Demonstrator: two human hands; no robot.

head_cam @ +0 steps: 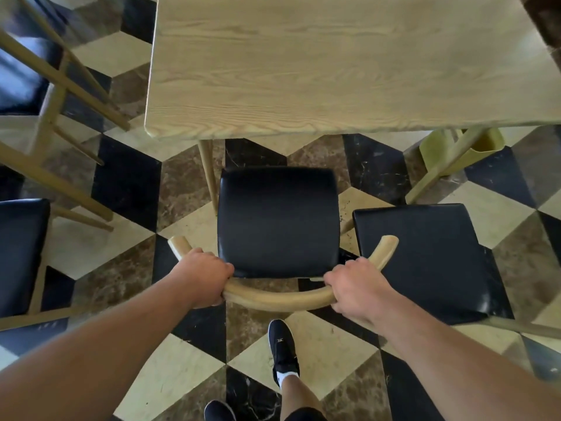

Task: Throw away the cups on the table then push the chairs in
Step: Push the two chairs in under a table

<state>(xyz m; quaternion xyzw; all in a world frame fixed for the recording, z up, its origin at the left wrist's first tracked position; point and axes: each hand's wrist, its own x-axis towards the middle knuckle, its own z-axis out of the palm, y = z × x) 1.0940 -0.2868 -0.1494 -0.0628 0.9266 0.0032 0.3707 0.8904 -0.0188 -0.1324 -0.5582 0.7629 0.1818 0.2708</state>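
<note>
A chair [277,220] with a black padded seat and a curved pale wooden backrest stands in front of me, its seat a little short of the near edge of the light wooden table [334,62]. My left hand [205,279] grips the left part of the backrest. My right hand [356,288] grips the right part. No cup shows on the part of the tabletop in view. A second black-seated chair [425,259] stands just to the right, also outside the table.
A yellow-green bin [482,147] sits under the table's right side by a slanted table leg. More black-seated chairs [21,247] and wooden legs stand at the left. My feet in black shoes [283,350] are on the chequered tile floor.
</note>
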